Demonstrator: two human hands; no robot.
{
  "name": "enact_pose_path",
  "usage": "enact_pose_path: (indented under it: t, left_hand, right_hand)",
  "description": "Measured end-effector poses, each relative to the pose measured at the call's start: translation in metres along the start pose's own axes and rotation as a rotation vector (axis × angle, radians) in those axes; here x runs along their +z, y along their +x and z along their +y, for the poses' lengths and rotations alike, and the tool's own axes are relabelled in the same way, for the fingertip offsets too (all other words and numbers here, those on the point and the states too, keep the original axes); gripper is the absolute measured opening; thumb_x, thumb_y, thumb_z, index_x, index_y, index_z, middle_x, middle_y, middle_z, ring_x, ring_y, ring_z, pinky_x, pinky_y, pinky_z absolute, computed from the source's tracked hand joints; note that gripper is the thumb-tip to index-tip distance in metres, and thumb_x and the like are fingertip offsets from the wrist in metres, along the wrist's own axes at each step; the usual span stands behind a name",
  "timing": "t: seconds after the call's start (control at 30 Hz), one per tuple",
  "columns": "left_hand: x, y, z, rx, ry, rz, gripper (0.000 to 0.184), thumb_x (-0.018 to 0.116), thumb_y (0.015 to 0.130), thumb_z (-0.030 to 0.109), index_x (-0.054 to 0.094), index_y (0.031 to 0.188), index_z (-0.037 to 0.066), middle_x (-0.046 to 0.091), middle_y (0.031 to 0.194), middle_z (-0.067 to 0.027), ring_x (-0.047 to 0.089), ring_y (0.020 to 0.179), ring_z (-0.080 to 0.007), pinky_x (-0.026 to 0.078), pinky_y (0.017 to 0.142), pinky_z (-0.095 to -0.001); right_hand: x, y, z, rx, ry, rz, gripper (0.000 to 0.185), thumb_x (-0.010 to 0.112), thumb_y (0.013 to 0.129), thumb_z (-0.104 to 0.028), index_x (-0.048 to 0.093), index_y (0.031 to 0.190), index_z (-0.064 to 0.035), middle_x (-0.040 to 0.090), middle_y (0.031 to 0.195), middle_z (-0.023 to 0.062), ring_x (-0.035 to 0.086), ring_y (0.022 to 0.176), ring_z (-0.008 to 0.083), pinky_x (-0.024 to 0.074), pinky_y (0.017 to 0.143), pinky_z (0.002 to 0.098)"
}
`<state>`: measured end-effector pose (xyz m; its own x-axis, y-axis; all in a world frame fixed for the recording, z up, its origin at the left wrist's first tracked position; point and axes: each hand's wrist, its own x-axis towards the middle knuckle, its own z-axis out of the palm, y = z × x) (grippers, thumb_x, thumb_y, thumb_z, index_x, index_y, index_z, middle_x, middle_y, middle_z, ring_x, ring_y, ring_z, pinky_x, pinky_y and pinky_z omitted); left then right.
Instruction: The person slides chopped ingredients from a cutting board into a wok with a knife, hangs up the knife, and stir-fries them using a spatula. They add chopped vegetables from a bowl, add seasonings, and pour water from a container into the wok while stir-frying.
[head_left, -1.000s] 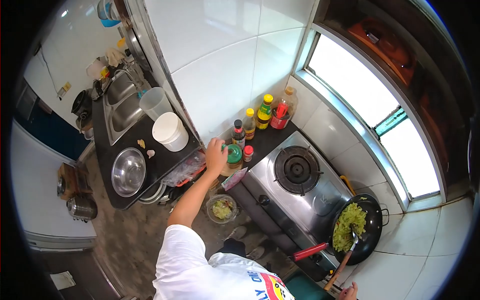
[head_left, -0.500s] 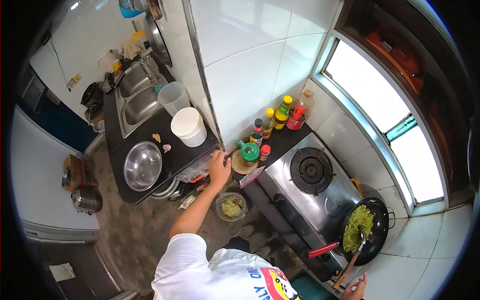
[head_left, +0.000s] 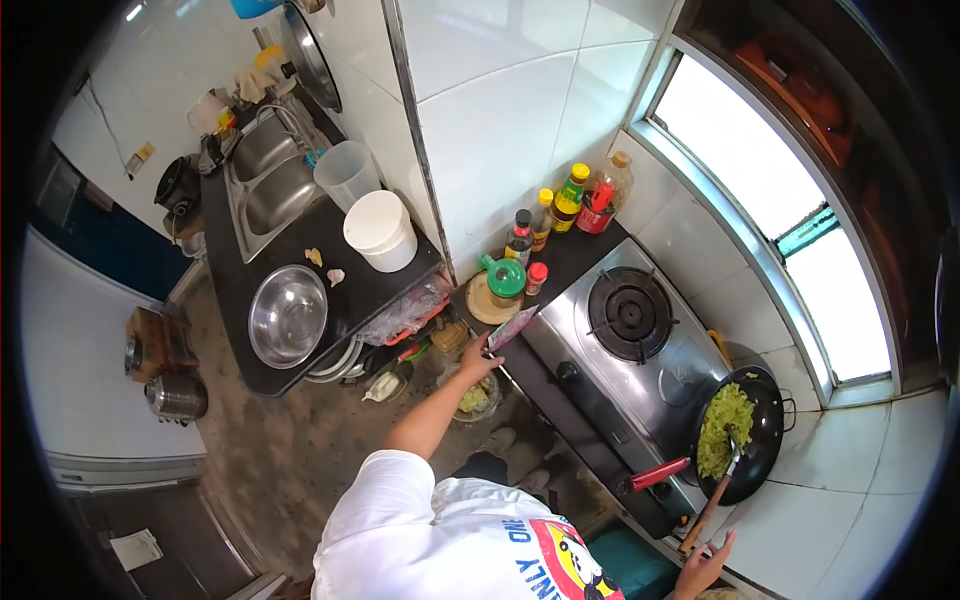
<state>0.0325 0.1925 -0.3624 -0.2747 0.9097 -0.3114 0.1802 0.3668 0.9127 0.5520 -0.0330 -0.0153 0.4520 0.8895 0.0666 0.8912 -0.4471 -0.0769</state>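
Observation:
My left hand (head_left: 480, 360) is at the counter's front edge, its fingers closed on a small pink packet (head_left: 512, 329). Just behind the packet, a green-lidded jar (head_left: 504, 278) stands by a round wooden board (head_left: 490, 300), with a red-capped shaker (head_left: 536, 278) on its right. My right hand (head_left: 705, 566) is low at the right, fingers apart and holding nothing, near the wooden handle of a spatula (head_left: 708, 515). The spatula rests in a black wok (head_left: 768, 440) holding chopped green food (head_left: 722, 432).
Sauce bottles (head_left: 568, 200) line the back of the counter. The gas stove (head_left: 610, 370) has a bare burner. To the left are a steel bowl (head_left: 288, 317), a white tub (head_left: 381, 232) and a double sink (head_left: 275, 190). A bowl of green scraps (head_left: 474, 400) sits low, below my left forearm.
My left hand has moved from the green-lidded jar down and right to the pink packet and taken hold of it. My right hand has come further into view.

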Motion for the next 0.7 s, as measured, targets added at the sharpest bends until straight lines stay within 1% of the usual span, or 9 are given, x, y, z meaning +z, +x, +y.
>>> enact_pose_path:
  t: [0.13,0.2,0.23,0.33,0.37,0.43,0.53,0.63,0.7]
  left_hand:
    - [0.011,0.002,0.033,-0.166,-0.059,0.065,0.048,0.069,0.083,0.024,0.054,0.124,0.005,0.065,0.109,-0.0148,0.063,0.097,-0.0285,0.049,0.083,-0.0391]
    - [0.017,0.023,0.005,-0.263,0.040,0.098,0.033,0.062,0.089,0.024,0.060,0.114,0.002,0.068,0.098,-0.0132,0.065,0.089,-0.0270,0.049,0.079,-0.0387]
    - [0.023,0.031,-0.017,-0.137,0.014,0.172,0.028,0.055,0.093,0.024,0.062,0.103,-0.001,0.066,0.083,-0.0135,0.066,0.080,-0.0245,0.052,0.068,-0.0360]
    - [-0.001,-0.004,0.046,-0.193,-0.157,0.187,0.030,0.053,0.095,0.025,0.061,0.100,-0.003,0.063,0.082,-0.0132,0.066,0.078,-0.0222,0.055,0.058,-0.0333]
    - [-0.004,-0.013,0.051,-0.098,-0.282,0.236,0.032,0.054,0.095,0.027,0.061,0.096,-0.004,0.060,0.081,-0.0107,0.064,0.069,-0.0189,0.058,0.052,-0.0319]
    - [-0.017,-0.027,0.072,-0.064,-0.354,0.217,0.031,0.055,0.094,0.027,0.061,0.094,-0.004,0.057,0.080,-0.0076,0.060,0.065,-0.0158,0.059,0.054,-0.0322]
    - [-0.029,-0.059,0.132,0.043,-0.405,0.189,0.031,0.058,0.093,0.028,0.061,0.088,-0.003,0.048,0.071,-0.0015,0.054,0.057,-0.0103,0.057,0.050,-0.0291]
    - [-0.023,-0.065,0.171,0.218,-0.338,0.104,0.034,0.059,0.092,0.030,0.061,0.082,-0.003,0.051,0.069,-0.0011,0.055,0.055,-0.0096,0.055,0.048,-0.0273]
    - [-0.006,-0.081,0.225,0.248,-0.332,-0.045,0.033,0.056,0.094,0.033,0.066,0.096,0.001,0.061,0.080,-0.0015,0.060,0.069,-0.0095,0.053,0.056,-0.0256]
  right_hand:
    - [0.000,-0.005,0.002,0.061,-0.141,-0.121,0.051,0.063,0.086,-0.019,0.047,0.132,-0.0007,0.065,0.098,0.0206,0.064,0.082,0.0338,0.0500,0.067,0.0396]
    - [0.015,-0.010,0.034,-0.128,-0.137,-0.083,0.050,0.063,0.086,-0.020,0.048,0.131,-0.0028,0.064,0.102,0.0199,0.064,0.083,0.0334,0.0497,0.065,0.0388]
    - [0.019,-0.010,0.048,-0.227,-0.135,-0.063,0.050,0.063,0.086,-0.021,0.049,0.131,-0.0039,0.064,0.104,0.0196,0.064,0.084,0.0332,0.0495,0.064,0.0384]
    - [-0.013,-0.003,0.006,-0.271,-0.121,-0.152,0.047,0.064,0.085,-0.023,0.053,0.128,-0.0078,0.061,0.114,0.0170,0.063,0.088,0.0332,0.0495,0.065,0.0394]
    - [-0.013,0.004,0.004,-0.297,0.093,-0.205,0.047,0.064,0.085,-0.024,0.053,0.128,-0.0093,0.060,0.117,0.0164,0.063,0.089,0.0333,0.0496,0.066,0.0399]
    - [-0.011,0.012,0.006,-0.344,0.522,-0.313,0.047,0.065,0.084,-0.026,0.054,0.128,-0.0123,0.058,0.122,0.0153,0.062,0.092,0.0337,0.0497,0.069,0.0409]
    - [0.007,0.024,0.014,-0.828,-0.002,0.037,0.026,0.064,0.071,-0.003,0.063,0.096,-0.0090,0.055,0.122,0.0111,0.060,0.091,0.0306,0.0505,0.069,0.0381]
    - [0.019,0.047,0.039,-0.904,-0.063,-0.139,0.028,0.062,0.074,-0.006,0.065,0.101,-0.0125,0.053,0.126,0.0112,0.061,0.091,0.0294,0.0509,0.069,0.0385]
    - [0.024,0.050,0.056,-0.909,-0.141,-0.205,0.027,0.063,0.074,-0.009,0.064,0.100,-0.0134,0.052,0.127,0.0104,0.061,0.089,0.0279,0.0513,0.067,0.0388]
